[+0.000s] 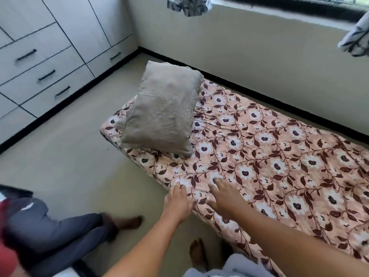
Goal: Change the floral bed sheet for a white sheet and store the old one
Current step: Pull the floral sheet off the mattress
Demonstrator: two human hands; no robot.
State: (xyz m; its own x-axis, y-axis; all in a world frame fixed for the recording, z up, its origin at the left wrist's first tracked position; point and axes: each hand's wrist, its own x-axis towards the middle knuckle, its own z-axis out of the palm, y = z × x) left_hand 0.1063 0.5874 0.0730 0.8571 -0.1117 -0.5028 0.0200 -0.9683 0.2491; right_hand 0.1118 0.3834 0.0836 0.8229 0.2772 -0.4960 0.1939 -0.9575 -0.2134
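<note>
A pink floral bed sheet (269,156) with brown leaves and white flowers covers a low mattress on the floor along the wall. A grey pillow (161,114) lies at its far left end. My left hand (177,200) reaches over the near edge of the mattress with straight fingers on the sheet. My right hand (225,196) lies flat on the sheet just to the right of it, fingers spread. Neither hand holds anything. No white sheet is in view.
A white wardrobe with drawers (46,62) fills the left wall. Another person sits on the floor at the lower left, legs (65,232) stretched toward the mattress. Patterned curtains (189,5) hang by the window at the top. My bare foot (197,252) stands beside the mattress.
</note>
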